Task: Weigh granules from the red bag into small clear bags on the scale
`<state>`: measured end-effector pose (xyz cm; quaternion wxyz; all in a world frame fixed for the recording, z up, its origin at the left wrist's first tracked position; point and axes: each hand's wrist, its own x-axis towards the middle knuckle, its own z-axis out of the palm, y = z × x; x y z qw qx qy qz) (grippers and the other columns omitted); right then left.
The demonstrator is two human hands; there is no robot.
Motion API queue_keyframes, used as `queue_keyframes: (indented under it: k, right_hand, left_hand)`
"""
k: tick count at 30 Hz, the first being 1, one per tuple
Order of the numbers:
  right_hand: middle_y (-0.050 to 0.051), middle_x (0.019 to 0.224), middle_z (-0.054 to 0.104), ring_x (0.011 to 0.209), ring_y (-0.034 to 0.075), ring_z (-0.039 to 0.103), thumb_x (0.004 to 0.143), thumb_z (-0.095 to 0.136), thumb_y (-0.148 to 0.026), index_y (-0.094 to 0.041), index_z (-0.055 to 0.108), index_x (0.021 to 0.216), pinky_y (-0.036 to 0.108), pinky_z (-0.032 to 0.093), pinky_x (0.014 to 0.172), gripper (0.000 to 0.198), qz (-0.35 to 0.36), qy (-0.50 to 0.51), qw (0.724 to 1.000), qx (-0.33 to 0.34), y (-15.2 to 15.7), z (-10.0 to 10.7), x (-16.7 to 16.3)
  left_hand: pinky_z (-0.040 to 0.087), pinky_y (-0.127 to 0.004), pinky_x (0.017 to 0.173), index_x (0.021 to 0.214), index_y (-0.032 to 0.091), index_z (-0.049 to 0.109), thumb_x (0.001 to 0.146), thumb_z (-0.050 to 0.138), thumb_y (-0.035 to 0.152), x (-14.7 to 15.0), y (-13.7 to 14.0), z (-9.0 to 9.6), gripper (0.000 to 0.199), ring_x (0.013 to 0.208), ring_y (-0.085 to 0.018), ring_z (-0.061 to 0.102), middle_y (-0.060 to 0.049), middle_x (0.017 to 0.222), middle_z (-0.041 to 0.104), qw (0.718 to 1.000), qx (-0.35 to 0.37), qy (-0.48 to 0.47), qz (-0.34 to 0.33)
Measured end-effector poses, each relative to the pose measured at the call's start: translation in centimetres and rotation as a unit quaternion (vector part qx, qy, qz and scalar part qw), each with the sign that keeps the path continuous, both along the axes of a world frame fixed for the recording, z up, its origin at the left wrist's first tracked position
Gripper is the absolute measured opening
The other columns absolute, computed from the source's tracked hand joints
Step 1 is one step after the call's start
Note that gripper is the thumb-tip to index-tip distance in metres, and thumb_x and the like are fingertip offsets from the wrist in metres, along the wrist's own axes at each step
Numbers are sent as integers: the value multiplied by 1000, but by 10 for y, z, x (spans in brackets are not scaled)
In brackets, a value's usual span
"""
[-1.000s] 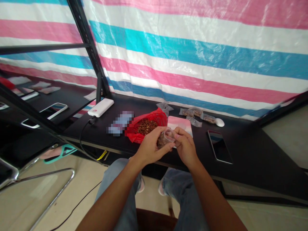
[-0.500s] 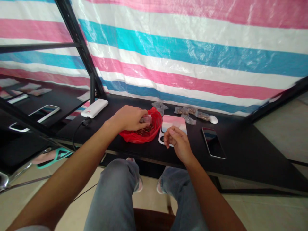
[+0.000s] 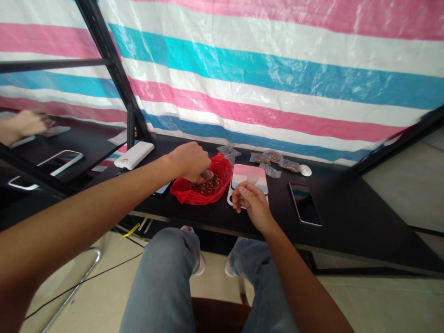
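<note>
A red plastic bag (image 3: 187, 198) lies spread on the black table, holding a pile of small brown beans or kernels (image 3: 211, 186). My left hand (image 3: 192, 162) reaches over its left side, fingers closed on a small clear plastic cup (image 3: 207, 175) low over the pile. Just right of the bag is a flat white scale (image 3: 243, 172), its shiny plate mirroring the striped sheet. My right hand (image 3: 252, 203) hovers at the scale's front edge, fingers loosely curled, with nothing visible in them. Behind the bag lies an empty-looking clear bag (image 3: 229, 153).
Several small filled clear packets (image 3: 274, 158) and a white spoon (image 3: 305, 170) lie at the back. A phone (image 3: 305, 203) is at right, a white power bank (image 3: 134, 155) at left. Another person's hand (image 3: 27, 126) works beyond the black frame (image 3: 113, 69).
My left hand has turned and dipped the cup lower into the red bag. My right hand has barely moved. Another person's hand has appeared at far left.
</note>
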<state>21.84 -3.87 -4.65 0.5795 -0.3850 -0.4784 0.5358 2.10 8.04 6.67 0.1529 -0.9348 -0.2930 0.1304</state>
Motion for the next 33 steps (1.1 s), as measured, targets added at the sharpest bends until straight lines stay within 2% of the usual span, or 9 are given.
queue_keyframes:
  k: [4, 9, 14, 16, 20, 23, 28, 31, 33]
  right_hand:
    - [-2, 63, 63, 51, 10, 57, 84, 75, -54, -20, 63, 74, 19, 40, 42, 37, 6, -7, 1000, -5, 0, 0, 0]
    - [-1, 64, 63, 52, 10, 57, 84, 75, -54, -20, 63, 74, 20, 41, 44, 37, 5, -19, 1000, -9, -2, 1, 0]
    - [-1, 65, 62, 52, 10, 56, 85, 74, -54, -20, 63, 75, 20, 41, 44, 37, 3, -27, 1000, -7, -3, 2, 0]
    - [-2, 64, 62, 52, 10, 56, 85, 74, -55, -21, 62, 75, 20, 41, 44, 37, 3, -28, 1000, -6, -2, 3, 0]
    - [-2, 64, 62, 52, 11, 56, 84, 74, -55, -21, 63, 75, 20, 41, 44, 37, -2, -34, 999, -7, -2, 4, 1]
    - [-2, 64, 62, 52, 11, 56, 84, 73, -54, -21, 63, 75, 21, 41, 45, 36, -6, -33, 999, -7, -2, 5, 1]
    - [-1, 63, 62, 52, 12, 56, 84, 73, -55, -21, 63, 74, 22, 41, 45, 37, -13, -52, 999, 0, -6, 7, 1]
    - [-2, 61, 61, 51, 11, 54, 87, 73, -53, -21, 64, 74, 22, 38, 45, 35, -54, -61, 996, 44, -7, 12, 11]
    - [-2, 61, 61, 49, 10, 51, 88, 72, -51, -22, 64, 75, 22, 36, 45, 33, -136, -46, 986, 87, -5, 16, 24]
  left_hand:
    - [47, -39, 77, 102, 18, 81, 78, 77, 45, 4, -1, 1, 36, 90, -35, 76, -17, 100, 82, 999, 9, 27, -19]
    - [47, -38, 80, 94, 18, 83, 83, 74, 45, 6, -1, 5, 31, 95, -34, 76, -18, 99, 82, 999, -5, 44, 0]
    - [47, -37, 81, 108, 20, 82, 81, 77, 46, 5, -1, 10, 37, 98, -34, 75, -15, 108, 81, 998, -4, 61, -2]
    - [46, -37, 81, 105, 20, 82, 84, 75, 43, 4, -1, 11, 32, 98, -34, 75, -14, 107, 81, 998, -5, 62, 0]
    - [45, -37, 82, 96, 23, 82, 80, 78, 40, 0, 1, 10, 23, 97, -33, 75, -12, 101, 82, 999, -21, 22, 18]
    - [45, -37, 81, 98, 27, 81, 73, 82, 38, -3, 2, 8, 27, 94, -32, 73, -10, 101, 81, 1000, -23, -10, 15]
    - [44, -35, 79, 96, 28, 81, 75, 80, 44, -6, 1, 7, 27, 92, -31, 73, -9, 97, 80, 998, -44, -39, 14]
    - [45, -34, 79, 103, 27, 81, 80, 75, 54, -8, 0, 6, 36, 91, -29, 73, -9, 98, 79, 995, -65, -75, 8]
    - [46, -34, 80, 111, 27, 79, 83, 71, 60, -8, -1, 5, 44, 92, -28, 73, -8, 102, 79, 992, -76, -101, -13]
